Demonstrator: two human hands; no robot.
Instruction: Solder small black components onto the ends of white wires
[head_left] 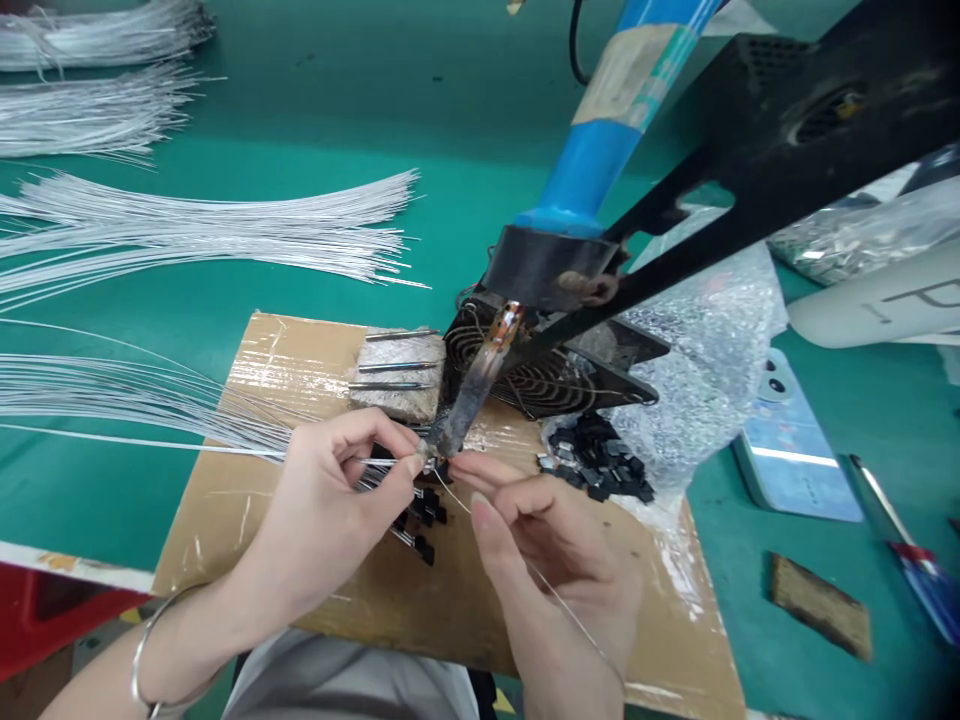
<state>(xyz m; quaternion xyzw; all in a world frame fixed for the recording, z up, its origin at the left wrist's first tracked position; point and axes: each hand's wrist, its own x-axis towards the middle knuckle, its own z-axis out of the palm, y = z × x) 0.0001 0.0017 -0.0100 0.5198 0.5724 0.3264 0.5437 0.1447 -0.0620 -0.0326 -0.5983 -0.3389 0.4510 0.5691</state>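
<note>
A blue-handled soldering iron (592, 150) is clamped in a black stand, its dark tip pointing down between my hands. My left hand (337, 500) pinches a thin white wire just left of the tip. Thin solder wire (559, 597) runs across my right hand (551, 560), whose thumb and fingers are closed on it just right of the tip. The small part at the tip is too hidden by fingers to make out. Below my left fingers lie wires with black connectors (424, 507). More white wires (150, 400) fan out to the left.
Brown cardboard (262, 370) covers the work area. On it are a block with metal tips (397, 375), a black fan (555, 375) and loose black connectors (600, 458). Bubble wrap (697, 340), a phone (795, 440) and a brown sponge (820, 603) are right. Wire bundles (300, 225) lie upper left.
</note>
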